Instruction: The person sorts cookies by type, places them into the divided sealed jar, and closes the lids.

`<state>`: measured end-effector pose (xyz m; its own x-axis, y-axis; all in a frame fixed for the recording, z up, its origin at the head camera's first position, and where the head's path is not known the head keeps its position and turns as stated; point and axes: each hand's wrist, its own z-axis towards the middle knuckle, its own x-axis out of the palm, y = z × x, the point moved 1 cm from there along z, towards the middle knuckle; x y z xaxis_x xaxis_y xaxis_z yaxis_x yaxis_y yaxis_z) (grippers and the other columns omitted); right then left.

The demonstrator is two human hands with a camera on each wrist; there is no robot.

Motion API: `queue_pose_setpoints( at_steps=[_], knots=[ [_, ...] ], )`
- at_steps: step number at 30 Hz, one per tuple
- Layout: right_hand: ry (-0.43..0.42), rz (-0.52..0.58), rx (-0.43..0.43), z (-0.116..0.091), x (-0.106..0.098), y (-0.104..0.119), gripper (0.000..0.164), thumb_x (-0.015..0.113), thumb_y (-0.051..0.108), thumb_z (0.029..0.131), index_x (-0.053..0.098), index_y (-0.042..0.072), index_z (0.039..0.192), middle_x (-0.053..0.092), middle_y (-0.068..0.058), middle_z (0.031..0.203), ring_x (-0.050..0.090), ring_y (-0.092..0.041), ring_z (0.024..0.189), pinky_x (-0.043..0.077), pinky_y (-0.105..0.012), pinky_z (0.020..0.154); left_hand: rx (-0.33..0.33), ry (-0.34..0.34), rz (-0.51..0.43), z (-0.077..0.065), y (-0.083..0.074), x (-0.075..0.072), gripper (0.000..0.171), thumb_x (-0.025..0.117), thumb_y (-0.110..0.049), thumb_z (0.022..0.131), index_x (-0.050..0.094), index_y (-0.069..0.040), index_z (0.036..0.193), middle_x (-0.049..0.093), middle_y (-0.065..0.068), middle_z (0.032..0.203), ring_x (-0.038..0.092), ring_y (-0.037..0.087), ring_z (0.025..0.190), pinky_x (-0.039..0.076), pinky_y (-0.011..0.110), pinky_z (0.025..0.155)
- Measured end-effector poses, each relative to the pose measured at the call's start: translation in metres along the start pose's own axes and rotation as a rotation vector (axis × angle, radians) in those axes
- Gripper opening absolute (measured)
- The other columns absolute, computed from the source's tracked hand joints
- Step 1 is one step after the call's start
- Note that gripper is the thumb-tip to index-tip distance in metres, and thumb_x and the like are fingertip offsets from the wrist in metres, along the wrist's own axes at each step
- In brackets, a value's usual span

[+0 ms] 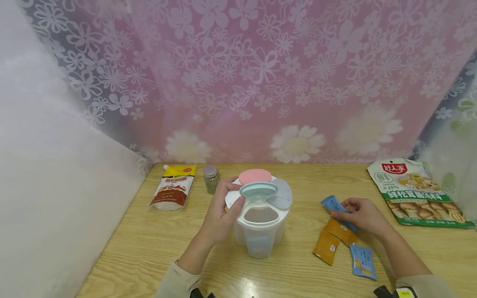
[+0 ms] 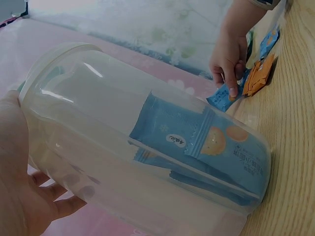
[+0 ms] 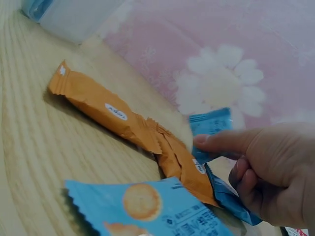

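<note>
A translucent storage container (image 1: 259, 244) with several compartments stands upright on the table, its pink and grey lids down and its teal flip lid (image 1: 258, 191) raised. My left hand (image 1: 221, 215) grips the container at its top left, thumb beside the teal lid. Through the clear wall, blue cracker packets (image 2: 170, 128) show low in the front compartment. To the right, my right hand (image 1: 365, 217) pinches a blue packet (image 1: 334, 204) between thumb and fingers. Two orange packets (image 1: 326, 247) lie just below it, overlapping. Another blue packet (image 1: 362, 261) rests nearer the front.
At the back left are a white squeeze pouch (image 1: 172, 188) with a yellow top and a small jar (image 1: 211, 180) with a purple cap. A green and white seasoning bag (image 1: 419, 192) lies at the right. A pink floral curtain (image 1: 238, 82) hangs behind the table.
</note>
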<state>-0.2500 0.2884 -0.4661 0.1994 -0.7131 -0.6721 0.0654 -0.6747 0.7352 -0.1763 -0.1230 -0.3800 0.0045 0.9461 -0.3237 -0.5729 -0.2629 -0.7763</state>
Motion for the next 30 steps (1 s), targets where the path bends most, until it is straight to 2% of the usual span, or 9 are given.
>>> queue_pose_setpoints(
  at_steps=[7,12,18,24,30],
  knots=[
    [0.029,0.194,0.029,-0.003,-0.007,0.002,0.050,0.072,0.040,0.090,0.061,0.001,0.119,0.036,0.007,0.059,0.039,-0.014,0.050,0.040,-0.035,0.052,0.014,-0.005,0.016,0.000,0.000,-0.001,0.022,0.055,-0.015,0.096,0.051,-0.009,0.117,0.049,0.011,0.142,0.049,0.029,0.135,0.044,0.040,0.109],
    [0.035,0.329,0.023,-0.004,-0.009,0.004,0.038,0.068,0.034,0.095,0.060,0.003,0.116,0.041,0.007,0.061,0.042,-0.022,0.053,0.039,-0.040,0.053,-0.001,-0.010,0.024,-0.001,-0.001,-0.002,0.021,0.056,-0.014,0.096,0.053,-0.009,0.116,0.050,0.010,0.140,0.050,0.027,0.134,0.044,0.039,0.109],
    [0.038,0.385,-0.029,-0.009,-0.012,0.011,0.025,0.063,0.029,0.099,0.061,0.006,0.108,0.050,0.005,0.069,0.046,-0.024,0.060,0.040,-0.040,0.057,-0.007,-0.007,0.015,-0.001,0.000,-0.001,0.021,0.056,-0.013,0.096,0.053,-0.009,0.117,0.050,0.010,0.141,0.050,0.027,0.134,0.045,0.038,0.108],
    [0.099,0.432,-0.110,-0.015,-0.018,0.021,0.017,0.056,0.021,0.103,0.058,0.007,0.112,0.071,0.003,0.089,0.065,-0.022,0.070,0.046,-0.039,0.055,0.004,-0.010,0.008,-0.001,0.001,0.000,0.021,0.055,-0.013,0.097,0.053,-0.010,0.117,0.050,0.010,0.142,0.050,0.028,0.135,0.045,0.039,0.108],
    [0.150,0.455,-0.183,-0.020,-0.022,0.034,0.015,0.052,0.016,0.104,0.055,0.008,0.117,0.077,-0.001,0.095,0.065,-0.021,0.063,0.047,-0.040,0.053,0.012,-0.002,0.003,0.000,0.002,0.001,0.021,0.055,-0.012,0.097,0.053,-0.010,0.117,0.049,0.010,0.142,0.049,0.027,0.135,0.044,0.041,0.110]
  ],
)
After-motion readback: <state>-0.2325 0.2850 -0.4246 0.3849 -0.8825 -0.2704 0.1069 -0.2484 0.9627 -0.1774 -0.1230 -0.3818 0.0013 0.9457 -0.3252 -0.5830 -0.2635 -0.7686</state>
